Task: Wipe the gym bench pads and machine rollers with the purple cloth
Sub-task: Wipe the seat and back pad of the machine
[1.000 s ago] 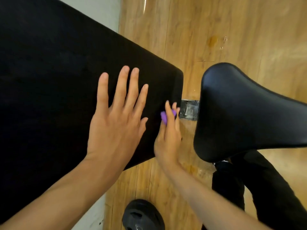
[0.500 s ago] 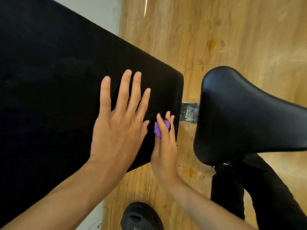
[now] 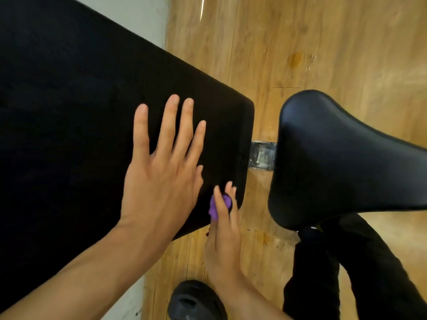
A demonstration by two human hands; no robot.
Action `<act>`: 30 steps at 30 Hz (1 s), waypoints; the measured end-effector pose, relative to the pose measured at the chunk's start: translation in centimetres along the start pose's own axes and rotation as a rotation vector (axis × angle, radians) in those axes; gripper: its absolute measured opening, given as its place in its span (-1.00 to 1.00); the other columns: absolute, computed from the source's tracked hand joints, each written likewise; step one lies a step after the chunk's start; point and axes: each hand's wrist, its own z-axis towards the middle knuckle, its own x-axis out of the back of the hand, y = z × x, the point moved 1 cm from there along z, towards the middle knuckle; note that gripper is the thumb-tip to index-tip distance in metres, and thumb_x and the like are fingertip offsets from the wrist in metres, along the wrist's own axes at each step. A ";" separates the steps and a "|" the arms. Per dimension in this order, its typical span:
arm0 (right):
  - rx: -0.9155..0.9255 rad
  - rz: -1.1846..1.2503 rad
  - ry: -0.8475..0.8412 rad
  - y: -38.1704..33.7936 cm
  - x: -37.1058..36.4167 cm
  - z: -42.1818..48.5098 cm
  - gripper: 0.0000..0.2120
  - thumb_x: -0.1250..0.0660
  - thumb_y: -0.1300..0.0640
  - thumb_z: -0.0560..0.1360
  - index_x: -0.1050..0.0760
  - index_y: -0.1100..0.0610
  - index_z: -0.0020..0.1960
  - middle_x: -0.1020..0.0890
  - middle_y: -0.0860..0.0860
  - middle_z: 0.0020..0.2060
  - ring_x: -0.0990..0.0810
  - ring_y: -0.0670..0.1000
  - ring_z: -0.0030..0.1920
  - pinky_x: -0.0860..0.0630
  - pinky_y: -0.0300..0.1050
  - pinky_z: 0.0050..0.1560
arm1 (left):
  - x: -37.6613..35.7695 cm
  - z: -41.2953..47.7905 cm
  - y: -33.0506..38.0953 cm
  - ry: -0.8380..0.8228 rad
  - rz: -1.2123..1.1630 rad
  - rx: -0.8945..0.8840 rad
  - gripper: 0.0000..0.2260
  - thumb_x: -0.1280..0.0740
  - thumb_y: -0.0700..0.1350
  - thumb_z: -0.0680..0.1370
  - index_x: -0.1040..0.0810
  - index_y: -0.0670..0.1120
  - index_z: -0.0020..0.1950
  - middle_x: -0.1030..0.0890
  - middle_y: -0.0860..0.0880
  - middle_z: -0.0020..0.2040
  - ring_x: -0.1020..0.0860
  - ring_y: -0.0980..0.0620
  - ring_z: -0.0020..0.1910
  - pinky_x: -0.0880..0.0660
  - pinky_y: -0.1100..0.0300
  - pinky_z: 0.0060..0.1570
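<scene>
A large flat black textured gym bench pad [image 3: 69, 112] fills the left half of the view and runs diagonally down to a rounded corner near the middle. The person's left hand [image 3: 159, 181] lies palm down on this pad close to that corner, fingers straight and spread, holding nothing. The right hand [image 3: 223, 236] reaches up from below to the pad's near edge, just beside the left hand. Its fingers lie over a small bunched purple cloth [image 3: 213, 207] and hold it against the side of the pad beside the corner. The thumb is hidden, so how the cloth is gripped underneath cannot be told.

To the right, across a narrow gap, sits a smooth glossy black seat pad [image 3: 335, 158], narrow at its far end and widening toward the right edge of the view. A scuffed grey metal bracket [image 3: 263, 155] shows in the gap between the two pads.

Below everything is a light brown wooden plank floor [image 3: 300, 42] with a sheen and a small orange stain [image 3: 297, 59] near the top right. A pale grey-green strip [image 3: 129, 17] shows beyond the pad's far edge at the top. A round black weight plate [image 3: 196, 301] lies on the floor at the bottom, partly behind the right forearm. The person's black trouser legs [image 3: 369, 273] stand under the seat pad at the lower right.
</scene>
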 end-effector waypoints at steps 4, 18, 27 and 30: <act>-0.100 0.134 0.164 -2.6 1.1 16.2 -0.46 -0.11 0.22 0.71 -0.12 -0.01 0.65 -0.26 -0.05 0.60 -0.17 -0.14 0.60 -0.23 -0.13 0.57 | 0.4 0.6 -0.3 -0.001 0.012 -0.006 -0.33 0.21 0.15 0.68 0.29 -0.21 0.66 0.30 -0.39 0.62 0.25 -0.40 0.63 0.19 -0.45 0.51; -0.045 0.121 -0.103 1.1 3.0 12.3 -0.47 -0.16 0.23 0.71 -0.18 -0.07 0.62 -0.15 -0.12 0.64 -0.08 -0.16 0.62 -0.15 -0.24 0.55 | 0.3 1.0 1.6 0.041 -0.106 -0.041 -0.32 0.01 0.11 0.67 0.16 -0.19 0.68 0.19 -0.31 0.67 0.23 -0.31 0.66 0.22 -0.28 0.60; 0.017 0.052 -0.129 4.4 2.7 4.7 -0.28 -0.25 0.43 0.62 -0.14 -0.11 0.60 -0.07 -0.09 0.65 0.02 -0.03 0.66 -0.16 -0.05 0.60 | -0.4 2.3 3.7 0.003 -0.012 -0.065 -0.30 0.22 0.20 0.69 0.31 -0.24 0.65 0.28 -0.34 0.65 0.26 -0.32 0.65 0.21 -0.31 0.58; -0.008 0.059 0.015 2.0 2.9 13.9 -0.46 -0.16 0.31 0.69 -0.19 0.01 0.62 -0.11 0.05 0.65 -0.02 0.04 0.65 -0.16 0.02 0.61 | -0.8 2.6 4.1 0.000 0.000 -0.070 -0.30 0.23 0.20 0.69 0.31 -0.25 0.65 0.27 -0.35 0.64 0.24 -0.34 0.65 0.19 -0.34 0.56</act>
